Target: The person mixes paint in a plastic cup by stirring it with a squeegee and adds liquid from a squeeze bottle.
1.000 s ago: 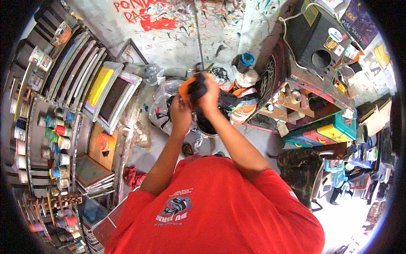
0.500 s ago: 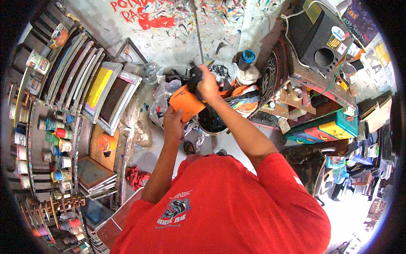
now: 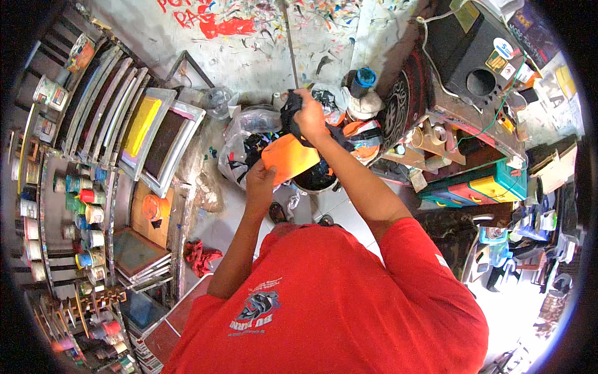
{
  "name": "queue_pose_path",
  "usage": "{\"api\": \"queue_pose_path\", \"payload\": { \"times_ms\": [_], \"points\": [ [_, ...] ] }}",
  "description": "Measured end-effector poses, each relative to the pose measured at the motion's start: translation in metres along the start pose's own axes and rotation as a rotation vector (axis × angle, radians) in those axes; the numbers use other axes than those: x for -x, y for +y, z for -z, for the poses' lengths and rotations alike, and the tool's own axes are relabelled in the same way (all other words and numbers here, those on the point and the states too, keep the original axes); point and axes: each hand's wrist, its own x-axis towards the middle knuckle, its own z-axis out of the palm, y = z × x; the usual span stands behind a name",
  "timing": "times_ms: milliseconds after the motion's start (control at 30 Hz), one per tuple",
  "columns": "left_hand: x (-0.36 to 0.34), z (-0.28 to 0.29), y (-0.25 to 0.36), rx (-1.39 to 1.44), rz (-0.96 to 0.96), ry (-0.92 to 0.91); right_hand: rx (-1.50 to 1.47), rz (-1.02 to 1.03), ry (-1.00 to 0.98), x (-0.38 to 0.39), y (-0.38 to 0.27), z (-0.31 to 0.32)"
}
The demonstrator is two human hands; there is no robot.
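Note:
My left hand point(image 3: 260, 181) grips the lower left end of a flat orange piece point(image 3: 291, 159) over a dark bucket point(image 3: 316, 187). Above and right of it, my right hand point(image 3: 309, 115) is closed on a crumpled black cloth point(image 3: 288, 111). A clear plastic bag with dark scraps point(image 3: 240, 121) is left of the bucket. More black and orange material point(image 3: 362, 140) lies to the right, below a white container with a blue top point(image 3: 365, 80).
Screen frames point(image 3: 134, 118) and paint jars point(image 3: 93, 212) fill racks on the left. A black speaker box point(image 3: 462, 59) sits on the right bench, above coloured drawers point(image 3: 486, 187). A red cloth point(image 3: 200, 257) lies on the tiled floor point(image 3: 341, 212). A paint-marked wall point(image 3: 324, 37) is ahead.
My right hand has moved up with the black cloth, away from the orange piece. My left hand has moved down slightly, and the orange piece now shows broad and flat.

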Motion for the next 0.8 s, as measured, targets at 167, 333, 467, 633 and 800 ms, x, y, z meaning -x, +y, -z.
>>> {"api": "queue_pose_path", "payload": {
  "times_ms": [167, 333, 467, 633, 800],
  "points": [
    [-0.003, 0.039, -0.044, 0.106, 0.066, 0.148, -0.268, 0.020, 0.087, -0.003, 0.062, -0.006],
    [0.024, 0.088, -0.069, 0.289, 0.166, 0.345, -0.090, 0.016, -0.043, 0.019, 0.092, -0.010],
    [0.045, 0.117, -0.088, 0.247, 0.209, 0.424, 0.054, 0.104, -0.139, 0.029, 0.118, -0.032],
    [0.052, 0.139, -0.100, 0.252, 0.349, 0.532, 0.690, -0.041, -0.434, 0.042, 0.167, -0.051],
    [0.049, 0.161, -0.131, 0.308, 0.376, 0.507, 0.737, -0.185, -0.602, 0.059, 0.186, -0.078]
  ]
}}
